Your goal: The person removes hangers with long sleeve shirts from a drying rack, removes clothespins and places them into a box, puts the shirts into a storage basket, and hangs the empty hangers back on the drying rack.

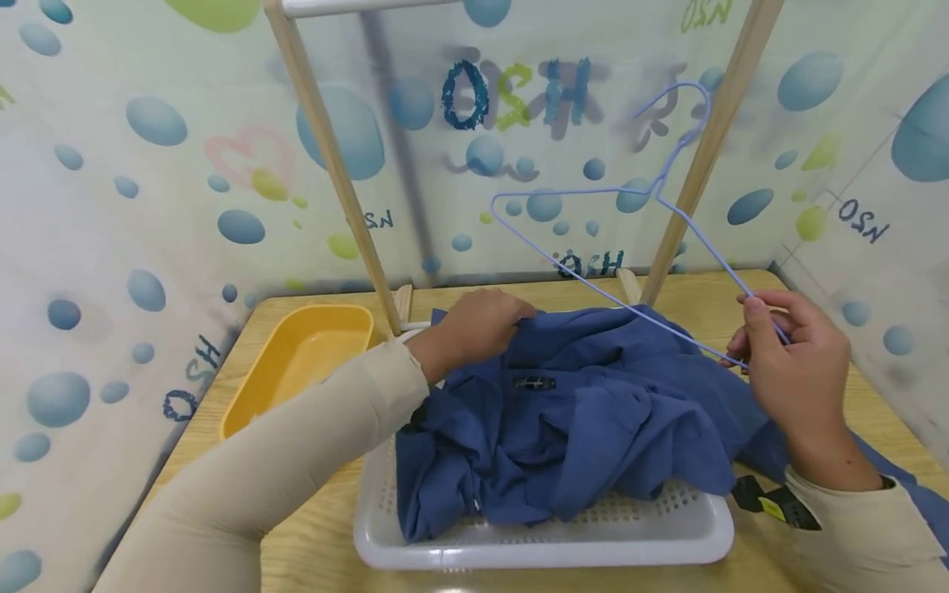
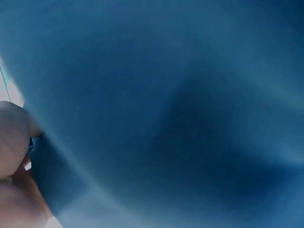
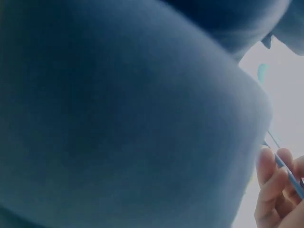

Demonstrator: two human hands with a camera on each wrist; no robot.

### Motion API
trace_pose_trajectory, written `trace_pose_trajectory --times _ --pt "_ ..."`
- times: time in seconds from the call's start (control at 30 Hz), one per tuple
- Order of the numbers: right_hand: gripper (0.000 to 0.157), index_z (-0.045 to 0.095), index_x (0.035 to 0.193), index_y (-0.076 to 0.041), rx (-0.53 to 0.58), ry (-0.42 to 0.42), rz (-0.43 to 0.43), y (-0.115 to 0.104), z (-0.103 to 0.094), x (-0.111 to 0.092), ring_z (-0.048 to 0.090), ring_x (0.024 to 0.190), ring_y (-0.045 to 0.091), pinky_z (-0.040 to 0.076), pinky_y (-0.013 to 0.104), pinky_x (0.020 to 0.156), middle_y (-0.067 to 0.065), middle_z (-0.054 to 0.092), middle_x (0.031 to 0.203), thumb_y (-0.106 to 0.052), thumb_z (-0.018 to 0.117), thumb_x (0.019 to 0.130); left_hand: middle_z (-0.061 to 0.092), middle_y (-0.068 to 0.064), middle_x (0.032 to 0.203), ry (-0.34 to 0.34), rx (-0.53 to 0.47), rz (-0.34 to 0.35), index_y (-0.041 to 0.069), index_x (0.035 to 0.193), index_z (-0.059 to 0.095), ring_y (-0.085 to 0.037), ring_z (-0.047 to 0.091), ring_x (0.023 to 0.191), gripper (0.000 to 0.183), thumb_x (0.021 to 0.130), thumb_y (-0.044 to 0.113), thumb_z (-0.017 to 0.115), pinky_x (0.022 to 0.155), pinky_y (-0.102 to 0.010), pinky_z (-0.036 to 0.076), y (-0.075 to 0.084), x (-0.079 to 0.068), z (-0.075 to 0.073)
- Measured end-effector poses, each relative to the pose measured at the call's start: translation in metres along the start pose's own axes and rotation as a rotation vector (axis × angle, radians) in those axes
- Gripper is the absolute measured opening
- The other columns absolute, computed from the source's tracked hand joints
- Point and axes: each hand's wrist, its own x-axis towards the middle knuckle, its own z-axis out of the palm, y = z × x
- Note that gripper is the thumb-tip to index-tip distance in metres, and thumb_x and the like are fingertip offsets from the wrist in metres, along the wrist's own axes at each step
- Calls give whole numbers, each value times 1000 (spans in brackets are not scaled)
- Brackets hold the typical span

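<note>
A blue shirt (image 1: 593, 436) lies bunched in a white plastic basket (image 1: 549, 552), a dark neck label (image 1: 535, 383) showing near its top. My left hand (image 1: 482, 325) grips the cloth at the shirt's far edge, beside the label. Held up by one lower corner in my right hand (image 1: 804, 371) is a light blue wire hanger (image 1: 660, 185), its hook pointing up and away. The hanger's lower bar passes just over the shirt. Blue cloth fills most of both wrist views; fingers (image 3: 273, 190) around the hanger wire show at the right wrist view's edge.
A yellow tray (image 1: 311, 354) stands left of the basket on the wooden table (image 1: 311, 527). Behind the basket rises a rack with wooden posts (image 1: 337, 165) and a white top bar (image 1: 363, 7). Patterned walls close in the back and sides. Part of the shirt spreads right, past the basket.
</note>
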Motion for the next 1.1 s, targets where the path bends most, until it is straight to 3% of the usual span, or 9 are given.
trace_pose_trajectory --times 0.23,0.33,0.47,0.53,0.73,0.87,0.97,1.1 --pt "12 71 104 -7 12 6 -8 1 -2 2 57 43 -4 45 10 48 -20 58 55 -11 60 99 71 -5 122 151 -20 38 14 127 68 -19 72 101 35 102 1 47 82 -31 58 15 -11 -9" --pt "13 71 105 -8 21 14 -3 1 -4 3 57 43 -4 45 10 48 -20 59 55 -11 60 99 68 -5 119 242 -32 53 13 125 68 -18 69 81 35 101 0 46 70 -28 56 21 -16 -16" --pt "14 71 106 -7 36 30 10 0 -6 3 57 43 -2 47 10 49 -19 59 55 -11 60 99 64 -7 116 354 -43 45 14 124 69 -16 52 55 37 100 -2 44 55 -27 46 26 -25 -28" --pt "15 71 107 -7 42 42 21 -2 -7 3 57 42 -1 49 11 50 -18 60 55 -13 60 99 63 -7 114 397 -52 40 14 123 70 -16 49 54 38 100 -2 44 55 -26 46 27 -29 -34" --pt "18 69 109 -7 18 73 17 -4 -10 4 55 43 0 50 11 52 -18 58 56 -18 57 101 63 -10 110 485 -28 54 15 114 74 -22 59 70 38 99 -4 45 58 -30 50 24 -47 -49" --pt "20 69 111 -5 9 69 -8 -4 -10 4 55 44 -2 49 10 52 -19 58 57 -18 56 101 63 -11 102 470 -7 122 12 106 78 -22 58 67 36 96 -6 48 54 -30 46 19 -59 -52" --pt "19 69 110 -6 17 69 0 -4 -9 4 55 44 -2 49 10 51 -19 59 57 -18 57 101 63 -9 97 378 2 167 12 102 78 -18 55 61 34 94 -5 50 53 -27 46 20 -64 -52" --pt "20 69 110 -5 31 71 28 -5 -8 4 56 44 0 50 11 51 -18 59 56 -18 58 100 59 -4 88 219 27 184 15 93 76 -12 40 52 32 94 -1 48 50 -23 36 23 -62 -46"
